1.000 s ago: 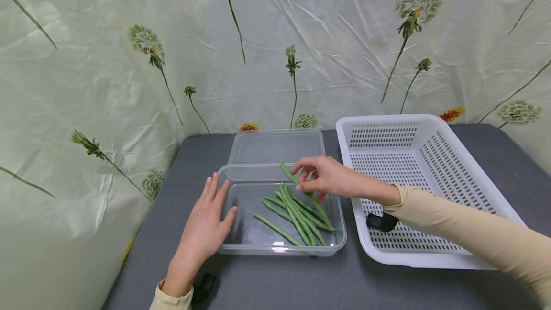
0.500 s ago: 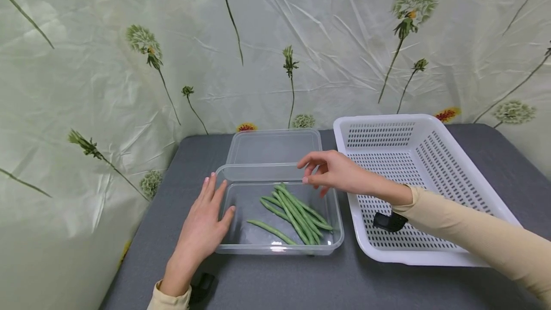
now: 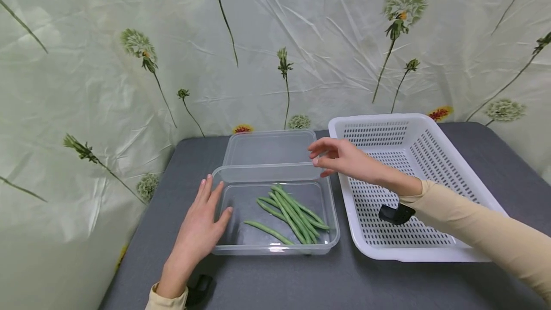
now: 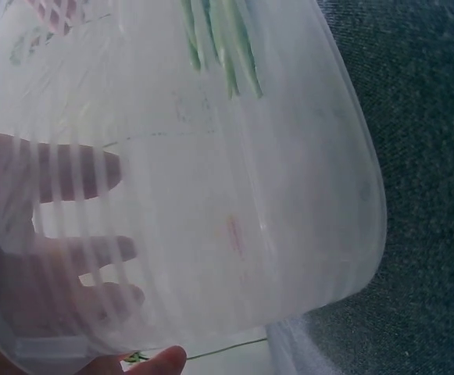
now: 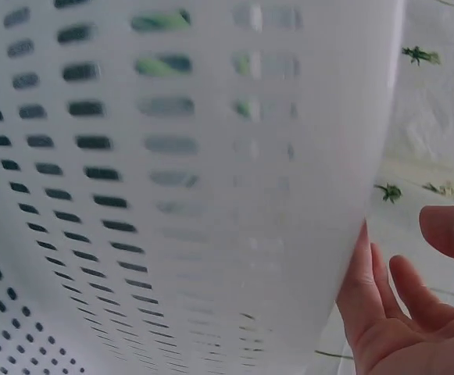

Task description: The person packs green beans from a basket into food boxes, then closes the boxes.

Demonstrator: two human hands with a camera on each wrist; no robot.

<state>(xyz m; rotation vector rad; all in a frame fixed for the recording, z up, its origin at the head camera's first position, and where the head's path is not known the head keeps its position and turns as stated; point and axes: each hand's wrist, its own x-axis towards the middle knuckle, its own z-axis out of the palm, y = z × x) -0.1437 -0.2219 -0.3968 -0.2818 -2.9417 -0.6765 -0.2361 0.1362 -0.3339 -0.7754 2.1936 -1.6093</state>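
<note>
Several green beans [image 3: 297,216] lie in a loose bundle inside a clear plastic container [image 3: 275,250], towards its right side. One bean [image 3: 268,231] lies apart to the left of them. My left hand [image 3: 193,233] rests at the container's left rim with fingers extended; the left wrist view shows these fingers [image 4: 78,172] through the translucent wall. My right hand [image 3: 344,159] hovers over the container's back right corner, beside the white basket [image 3: 447,171]. Its fingers are loosely bent and hold nothing. In the right wrist view, the basket's slotted wall [image 5: 211,156] covers part of that hand [image 5: 414,320].
Behind the container lies a clear, flat lid [image 3: 269,147]. The perforated basket stands at the right, under my right forearm. A grey cloth [image 3: 267,281] covers the table, and a flower-print sheet [image 3: 241,85] hangs at the back and left.
My right hand has let go of a bean over the container, then risen and moved back towards the basket. The left hand stays at the container's rim. The head view has shifted slightly.
</note>
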